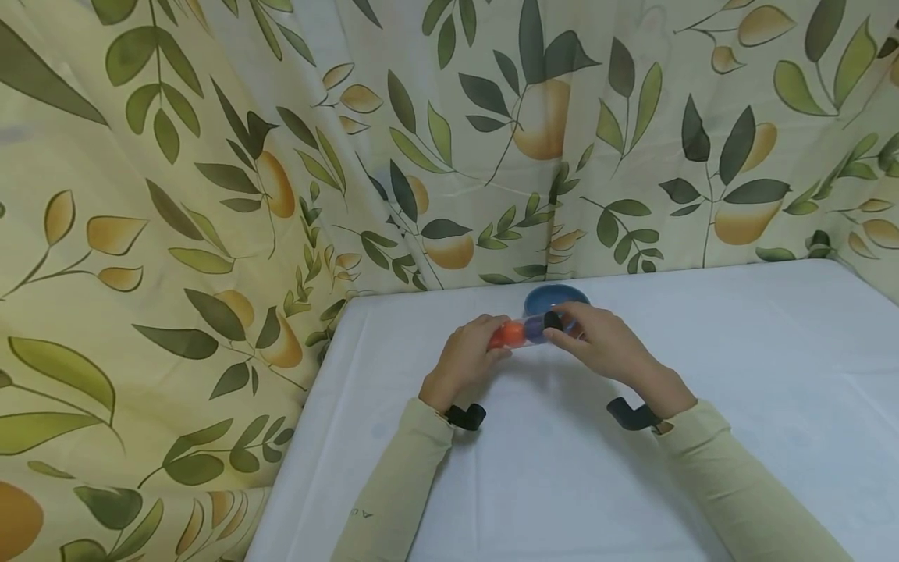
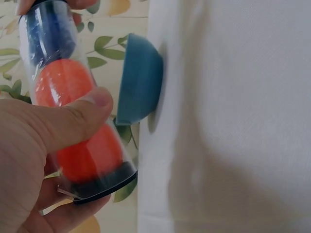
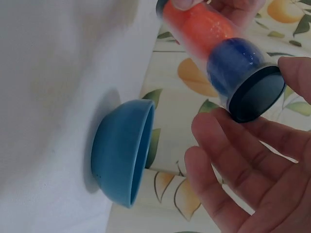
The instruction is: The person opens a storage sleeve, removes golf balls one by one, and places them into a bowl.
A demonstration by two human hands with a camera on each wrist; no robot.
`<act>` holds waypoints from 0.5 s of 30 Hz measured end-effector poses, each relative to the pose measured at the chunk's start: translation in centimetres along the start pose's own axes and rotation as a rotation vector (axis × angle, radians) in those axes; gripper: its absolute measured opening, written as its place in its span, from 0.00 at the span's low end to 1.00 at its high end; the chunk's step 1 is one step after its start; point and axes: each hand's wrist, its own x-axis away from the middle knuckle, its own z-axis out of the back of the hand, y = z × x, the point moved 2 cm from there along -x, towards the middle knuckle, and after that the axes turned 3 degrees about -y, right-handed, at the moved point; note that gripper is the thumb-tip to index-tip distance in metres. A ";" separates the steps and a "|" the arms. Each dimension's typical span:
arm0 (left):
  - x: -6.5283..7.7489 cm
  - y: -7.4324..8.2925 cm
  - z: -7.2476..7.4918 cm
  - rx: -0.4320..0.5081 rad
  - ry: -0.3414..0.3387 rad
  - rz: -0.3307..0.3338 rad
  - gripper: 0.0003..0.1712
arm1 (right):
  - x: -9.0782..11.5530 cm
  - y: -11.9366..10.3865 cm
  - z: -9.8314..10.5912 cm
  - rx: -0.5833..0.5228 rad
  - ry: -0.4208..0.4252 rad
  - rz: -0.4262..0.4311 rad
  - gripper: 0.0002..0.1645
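Note:
A clear plastic tube [image 2: 85, 80] with black ends is held level between both hands over the table. Two orange balls [image 3: 209, 30] and one dark blue ball [image 3: 233, 63] sit in a row inside it. My left hand [image 1: 467, 355] grips the orange end, thumb across the side and fingers behind. At the blue end, my right hand [image 1: 607, 343] pinches the black cap [image 3: 257, 94], its thumb at one edge and fingertips at the opposite one. Just beyond the tube stands a blue bowl [image 1: 555, 293], upright on the table and partly covered by the right hand in the head view.
A white cloth [image 1: 548, 468] covers the table. Behind the table and on the left hangs a curtain [image 1: 435, 140] printed with leaves and fruit. Each wrist wears a black camera mount, one of them the right mount [image 1: 630, 414].

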 end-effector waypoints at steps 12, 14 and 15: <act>0.1 -0.5 0.2 0.042 -0.033 0.006 0.33 | -0.1 -0.3 -0.4 -0.014 -0.034 0.025 0.23; 0.0 -0.5 0.2 0.051 -0.040 0.012 0.34 | -0.1 -0.3 -0.5 -0.006 -0.028 0.031 0.23; 0.0 -0.5 0.2 0.055 -0.043 0.016 0.34 | -0.1 -0.3 -0.5 -0.002 -0.025 0.034 0.23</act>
